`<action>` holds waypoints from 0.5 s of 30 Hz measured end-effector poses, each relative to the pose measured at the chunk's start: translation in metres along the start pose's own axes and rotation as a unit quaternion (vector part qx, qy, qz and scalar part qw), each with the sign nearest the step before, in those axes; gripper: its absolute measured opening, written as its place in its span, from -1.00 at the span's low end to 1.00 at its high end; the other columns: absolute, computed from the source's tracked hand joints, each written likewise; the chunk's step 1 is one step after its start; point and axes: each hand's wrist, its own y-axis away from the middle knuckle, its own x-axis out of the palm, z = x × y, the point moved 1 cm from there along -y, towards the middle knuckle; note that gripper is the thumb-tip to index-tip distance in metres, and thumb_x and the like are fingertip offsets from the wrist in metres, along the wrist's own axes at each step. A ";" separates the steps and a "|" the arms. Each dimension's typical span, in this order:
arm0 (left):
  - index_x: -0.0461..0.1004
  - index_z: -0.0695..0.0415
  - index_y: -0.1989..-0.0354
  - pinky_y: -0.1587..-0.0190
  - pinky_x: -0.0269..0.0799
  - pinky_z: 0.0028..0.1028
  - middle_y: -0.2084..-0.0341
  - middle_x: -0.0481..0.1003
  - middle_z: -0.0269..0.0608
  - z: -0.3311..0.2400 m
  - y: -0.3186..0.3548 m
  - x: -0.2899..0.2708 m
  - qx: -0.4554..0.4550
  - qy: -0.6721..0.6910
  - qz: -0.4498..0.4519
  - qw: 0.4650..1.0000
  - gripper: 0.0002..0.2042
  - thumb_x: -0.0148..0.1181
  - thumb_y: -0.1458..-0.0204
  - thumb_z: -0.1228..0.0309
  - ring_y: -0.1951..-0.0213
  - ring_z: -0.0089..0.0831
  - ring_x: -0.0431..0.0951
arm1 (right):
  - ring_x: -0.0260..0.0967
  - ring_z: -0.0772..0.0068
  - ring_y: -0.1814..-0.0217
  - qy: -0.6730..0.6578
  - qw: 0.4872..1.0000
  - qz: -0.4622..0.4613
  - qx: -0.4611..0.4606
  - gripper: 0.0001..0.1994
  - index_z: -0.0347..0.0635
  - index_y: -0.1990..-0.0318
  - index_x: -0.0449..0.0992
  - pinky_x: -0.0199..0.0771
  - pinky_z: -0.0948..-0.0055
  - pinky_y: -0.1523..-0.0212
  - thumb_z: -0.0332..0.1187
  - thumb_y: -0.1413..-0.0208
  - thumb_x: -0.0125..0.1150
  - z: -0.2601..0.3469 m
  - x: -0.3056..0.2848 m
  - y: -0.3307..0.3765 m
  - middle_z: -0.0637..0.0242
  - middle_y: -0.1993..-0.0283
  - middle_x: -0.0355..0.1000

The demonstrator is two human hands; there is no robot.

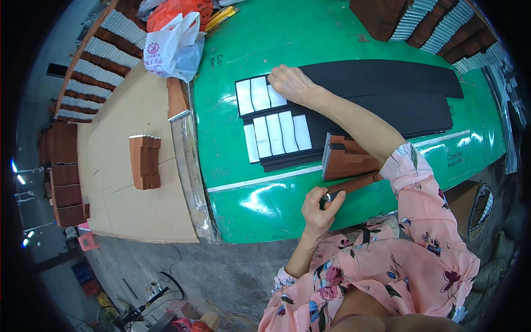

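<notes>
My left hand, near the table's front edge, is closed round the end of a reddish-brown profiled strip; a small dark, shiny bit shows between thumb and finger. Beyond it my right hand reaches across to the upper row of white wavy-edged patches. Its fingers are curled together at the patch edge, and whatever they pinch is hidden. These patches lie at the left ends of long black strips. A lower row of white patches sits just nearer. Beneath my right forearm stands a short stack of brown strips.
The green-topped table adjoins a cardboard-covered surface holding a brown bundle. Stacked brown strips with pale ends line the far left; more stacks stand far right. Plastic bags sit at the back.
</notes>
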 end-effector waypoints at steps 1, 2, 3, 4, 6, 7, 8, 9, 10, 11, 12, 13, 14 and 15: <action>0.60 -0.05 0.26 0.41 0.42 -0.40 0.31 0.33 -0.14 0.000 0.001 0.000 -0.001 0.000 0.003 1.000 -0.68 0.15 0.19 0.63 0.32 -0.21 0.45 | 0.47 0.24 0.39 -0.002 1.000 -0.001 -0.001 -0.95 -0.34 0.54 0.49 0.53 0.33 0.44 -0.55 0.20 0.11 0.001 0.000 0.000 0.07 0.48 0.44; 0.60 -0.05 0.26 0.41 0.42 -0.40 0.31 0.33 -0.14 -0.001 0.002 0.000 -0.001 -0.003 0.003 1.000 -0.68 0.15 0.19 0.63 0.32 -0.21 0.45 | 0.47 0.22 0.39 -0.018 1.000 -0.001 0.018 -0.94 -0.32 0.54 0.49 0.53 0.33 0.43 -0.54 0.20 0.10 0.000 0.000 -0.001 0.08 0.48 0.43; 0.60 -0.04 0.26 0.41 0.42 -0.40 0.31 0.33 -0.14 -0.001 0.003 0.001 -0.003 -0.002 0.001 1.000 -0.67 0.15 0.21 0.64 0.32 -0.21 0.45 | 0.47 0.20 0.39 -0.032 0.999 -0.001 0.038 -0.94 -0.30 0.54 0.50 0.52 0.32 0.43 -0.53 0.19 0.10 -0.004 0.000 -0.002 0.09 0.49 0.43; 0.60 -0.04 0.26 0.41 0.42 -0.40 0.32 0.33 -0.14 -0.001 0.003 0.002 -0.005 0.000 0.000 1.000 -0.66 0.16 0.23 0.65 0.33 -0.22 0.45 | 0.48 0.16 0.37 -0.048 0.994 0.035 0.087 -0.90 -0.31 0.52 0.50 0.52 0.30 0.42 -0.49 0.12 0.08 -0.011 0.001 -0.004 0.06 0.45 0.46; 0.61 -0.03 0.27 0.42 0.42 -0.40 0.32 0.33 -0.14 -0.001 0.004 0.005 0.002 -0.003 -0.004 1.000 -0.65 0.16 0.26 0.66 0.33 -0.22 0.45 | 0.48 0.14 0.37 -0.121 0.976 0.065 0.168 -0.88 -0.33 0.51 0.49 0.52 0.30 0.40 -0.47 0.08 0.05 -0.025 -0.004 -0.004 0.03 0.43 0.47; 0.61 -0.02 0.28 0.42 0.41 -0.40 0.33 0.34 -0.14 -0.002 0.004 0.006 0.006 -0.004 -0.007 1.000 -0.64 0.16 0.28 0.67 0.33 -0.22 0.45 | 0.48 0.11 0.37 -0.193 0.944 0.097 0.248 -0.85 -0.36 0.49 0.49 0.52 0.30 0.37 -0.45 0.03 0.03 -0.032 -0.010 -0.004 0.01 0.41 0.47; 0.61 -0.02 0.28 0.42 0.41 -0.40 0.33 0.34 -0.14 -0.002 0.003 0.007 0.008 0.002 -0.004 1.000 -0.64 0.16 0.28 0.67 0.33 -0.22 0.45 | 0.49 0.20 0.37 -0.336 0.871 0.147 0.328 -0.76 -0.39 0.37 0.47 0.53 0.40 0.32 -0.34 -0.12 -0.02 -0.045 -0.017 -0.004 0.01 0.32 0.49; 0.61 -0.01 0.30 0.43 0.41 -0.39 0.34 0.34 -0.14 -0.001 0.003 0.006 0.005 -0.001 -0.008 1.000 -0.66 0.19 0.29 0.66 0.34 -0.22 0.45 | 0.49 0.20 0.37 -0.334 0.868 0.150 0.334 -0.76 -0.39 0.37 0.47 0.53 0.40 0.32 -0.34 -0.12 -0.02 -0.044 -0.029 -0.001 0.01 0.32 0.49; 0.61 0.00 0.31 0.44 0.40 -0.39 0.35 0.35 -0.15 -0.002 0.003 0.006 0.002 0.002 -0.009 1.000 -0.67 0.21 0.30 0.66 0.35 -0.22 0.45 | 0.48 0.31 0.34 -0.479 0.781 0.136 0.378 -0.75 -0.36 0.27 0.44 0.52 0.46 0.30 -0.30 -0.18 -0.04 -0.042 -0.044 0.004 0.08 0.27 0.47; 0.61 0.04 0.32 0.46 0.33 -0.44 0.33 0.41 -0.14 -0.001 0.004 0.009 -0.001 0.018 -0.018 1.000 -0.72 0.27 0.26 0.64 0.33 -0.24 0.44 | 0.46 0.43 0.30 -0.607 0.670 0.113 0.413 -0.72 -0.34 0.16 0.41 0.51 0.52 0.27 -0.26 -0.24 -0.06 -0.041 -0.060 0.012 0.14 0.22 0.46; 0.60 0.04 0.30 0.45 0.34 -0.43 0.32 0.41 -0.13 -0.001 0.002 0.006 0.005 0.008 -0.021 1.000 -0.72 0.27 0.24 0.63 0.33 -0.24 0.44 | 0.45 0.46 0.27 -0.635 0.657 0.119 0.389 -0.71 -0.33 0.12 0.38 0.52 0.54 0.25 -0.24 -0.26 -0.08 -0.035 -0.082 0.020 0.15 0.19 0.44; 0.60 0.04 0.28 0.44 0.34 -0.43 0.31 0.41 -0.13 -0.002 0.001 0.003 0.012 0.015 -0.027 0.999 -0.71 0.25 0.23 0.65 0.31 -0.23 0.43 | 0.43 0.48 0.24 -0.662 0.644 0.123 0.363 -0.69 -0.33 0.08 0.35 0.52 0.55 0.23 -0.22 -0.27 -0.10 -0.030 -0.105 0.030 0.16 0.16 0.42; 0.59 0.04 0.27 0.41 0.34 -0.43 0.29 0.41 -0.13 0.003 0.005 0.000 0.003 0.014 -0.026 1.000 -0.69 0.21 0.21 0.69 0.28 -0.25 0.42 | 0.42 0.50 0.21 -0.671 0.639 0.127 0.354 -0.69 -0.36 0.07 0.35 0.53 0.57 0.20 -0.24 -0.26 -0.06 -0.019 -0.122 0.041 0.17 0.18 0.41; 0.59 0.06 0.28 0.39 0.33 -0.43 0.28 0.41 -0.13 0.006 0.009 0.000 -0.018 0.019 -0.024 0.999 -0.69 0.18 0.20 0.71 0.26 -0.26 0.41 | 0.40 0.52 0.19 -0.678 0.629 0.134 0.357 -0.67 -0.36 0.01 0.34 0.53 0.56 0.20 -0.25 -0.25 -0.04 -0.014 -0.140 0.058 0.19 0.17 0.40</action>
